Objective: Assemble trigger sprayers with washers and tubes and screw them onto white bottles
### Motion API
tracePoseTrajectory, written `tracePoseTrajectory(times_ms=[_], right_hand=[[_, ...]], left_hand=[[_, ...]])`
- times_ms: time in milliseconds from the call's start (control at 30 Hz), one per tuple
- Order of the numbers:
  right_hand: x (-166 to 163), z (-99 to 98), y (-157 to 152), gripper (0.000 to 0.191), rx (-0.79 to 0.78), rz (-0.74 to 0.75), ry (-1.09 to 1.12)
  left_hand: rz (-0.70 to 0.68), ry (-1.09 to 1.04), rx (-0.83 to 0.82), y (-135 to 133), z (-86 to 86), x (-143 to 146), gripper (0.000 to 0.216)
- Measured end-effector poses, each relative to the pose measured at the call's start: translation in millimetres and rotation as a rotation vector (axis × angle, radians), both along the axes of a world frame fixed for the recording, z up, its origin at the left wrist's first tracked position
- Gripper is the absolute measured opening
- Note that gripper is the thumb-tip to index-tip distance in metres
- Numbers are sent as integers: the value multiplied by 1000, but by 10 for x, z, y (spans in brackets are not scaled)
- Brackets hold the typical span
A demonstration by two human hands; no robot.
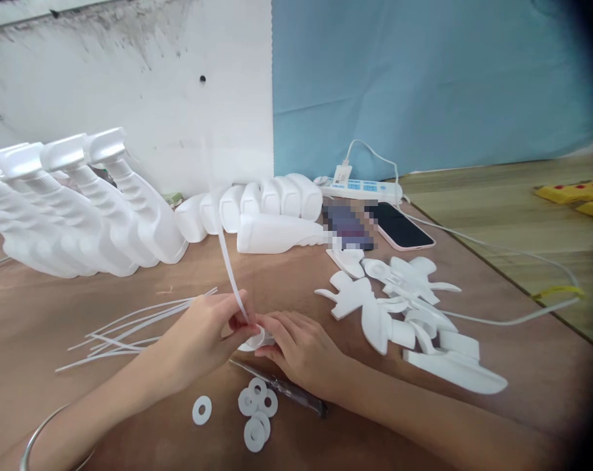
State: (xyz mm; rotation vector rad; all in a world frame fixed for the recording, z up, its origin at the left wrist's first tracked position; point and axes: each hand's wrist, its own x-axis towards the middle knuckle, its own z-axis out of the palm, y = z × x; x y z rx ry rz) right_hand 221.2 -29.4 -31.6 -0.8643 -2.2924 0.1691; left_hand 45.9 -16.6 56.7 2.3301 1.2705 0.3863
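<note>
My left hand (205, 337) pinches a thin white plastic tube (227, 265) near its lower end, and the tube rises upward from the fingers. My right hand (301, 343) is closed on a white ring-shaped plastic part (254, 339), mostly covered by the fingers. Both hands meet over the table, the tube's lower end at the part; whether it is inside cannot be seen. Below the hands lies a dark-handled pointed metal tool (286, 389), beside several flat white washers (254, 435). More white tubes (129, 327) lie next to my left forearm.
White spray-style bottles (144, 226) stand in a row at left, and further white bottles (281, 232) lie behind the hands. White trigger-head parts (394, 314) are piled at right. Two phones (401, 226), a power strip (369, 190) and a white cable (502, 248) occupy the back right.
</note>
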Motion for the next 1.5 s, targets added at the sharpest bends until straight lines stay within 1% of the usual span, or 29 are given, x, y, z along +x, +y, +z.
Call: tracePoseTrajectory(times_ms=[167, 300, 500, 633, 700, 800, 833, 900, 933, 1000, 1033, 1067, 1100, 1133, 1200, 1300, 1400, 1500], right_hand=[[-7, -21, -3, 26, 17, -1, 10], [-11, -17, -2, 27, 5, -2, -8], [-8, -1, -21, 27, 3, 2, -11], [-9, 6, -35, 28, -25, 7, -14], [-7, 25, -39, 28, -52, 8, -3], [3, 66, -44, 30, -152, 7, 16], [7, 80, -46, 31, -197, 5, 31], [12, 105, -48, 34, -288, -13, 67], [13, 115, -49, 34, -328, -25, 80], [11, 134, -48, 31, -388, -39, 83], [9, 141, -47, 29, -405, -38, 80], [8, 145, -47, 29, -414, -36, 81], [7, 147, -47, 29, -419, -34, 86], [8, 145, -48, 30, -421, -31, 94], [15, 135, -53, 33, -425, -30, 111], [29, 106, -60, 36, -435, -38, 138], [29, 84, -52, 38, -456, -50, 176], [18, 80, -28, 39, -520, -58, 233]], left_hand=[[-30, 15, 12, -5, -21, 35, 11], [13, 22, 39, -14, -77, 13, 22], [2, -25, -9, 6, -155, -15, 23], [36, -70, -41, -6, -196, -25, 24], [28, -124, -101, -16, -182, -40, 21], [-57, -157, -177, 13, -101, -108, 10], [-87, -143, -170, 48, -64, -149, 16], [-103, -97, -77, 170, 1, -257, 32], [-81, -63, 20, 260, 17, -321, 37], [36, 40, 323, 485, 0, -451, 38], [125, 136, 497, 609, -37, -510, 40], [238, 229, 638, 733, -90, -562, 46], [299, 303, 742, 851, -156, -605, 53], [326, 365, 811, 958, -228, -640, 61], [354, 443, 887, 1129, -365, -688, 69], [357, 475, 927, 1277, -488, -724, 69], [372, 476, 936, 1309, -500, -755, 65], [373, 501, 930, 1242, -479, -801, 64]])
